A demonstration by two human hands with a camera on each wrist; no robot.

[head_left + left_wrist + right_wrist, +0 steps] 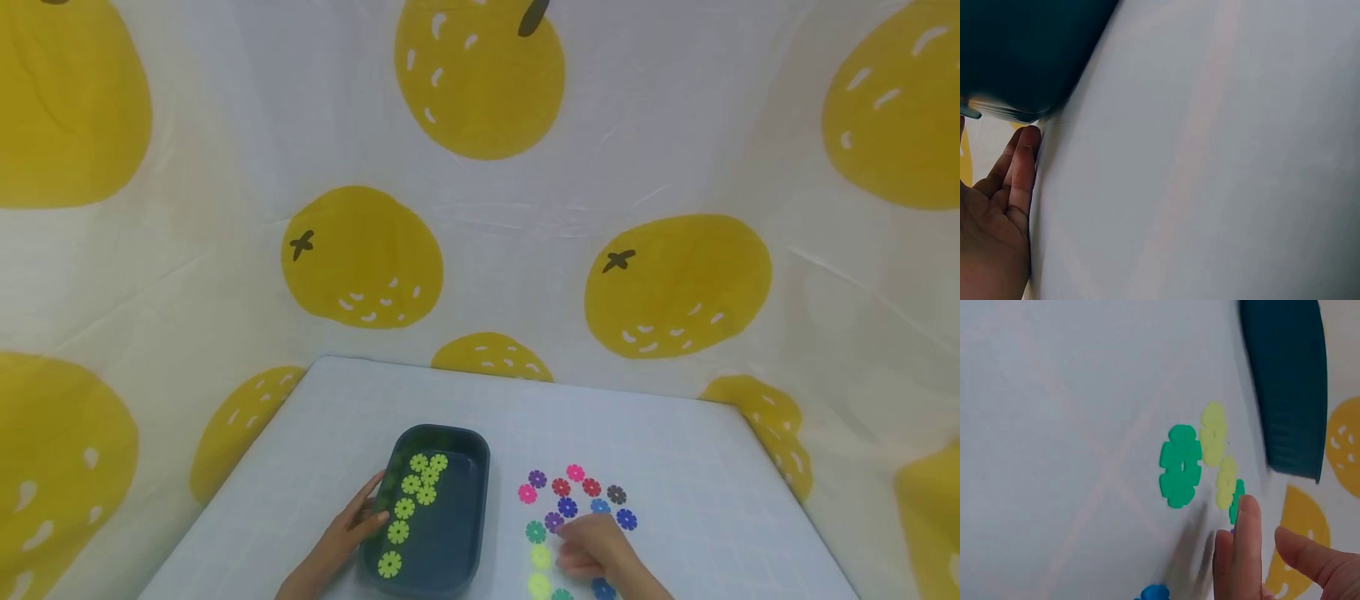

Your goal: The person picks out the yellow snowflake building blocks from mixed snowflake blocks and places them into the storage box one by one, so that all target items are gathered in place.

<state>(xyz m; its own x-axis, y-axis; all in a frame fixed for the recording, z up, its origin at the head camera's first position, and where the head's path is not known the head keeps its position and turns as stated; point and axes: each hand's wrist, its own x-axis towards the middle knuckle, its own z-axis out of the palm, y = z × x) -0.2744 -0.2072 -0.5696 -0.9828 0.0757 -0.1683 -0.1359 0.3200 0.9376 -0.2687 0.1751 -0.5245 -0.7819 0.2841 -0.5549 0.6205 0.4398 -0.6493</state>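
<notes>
A dark teal tray (457, 533) holds several yellow-green snowflake discs (398, 532), flat with notched edges. My left hand (352, 525) is at its left side, thumb at the rim; in the left wrist view the fingers (1021, 169) lie fairly straight by the tray's wall. To the right of the tray my right hand (596, 546) hovers over loose discs, fingertips near a purple disc (554, 522). The right wrist view shows thumb and forefinger apart, nothing between them, close by a green disc (1237, 500).
Pink (528, 493), red (561, 487), grey (617, 494) and blue discs (627, 519) lie beyond and around my right hand. Yellow discs (540, 556) lie between it and the tray. A white cloth covers the table (675, 450); a fruit-print curtain (517, 208) surrounds it.
</notes>
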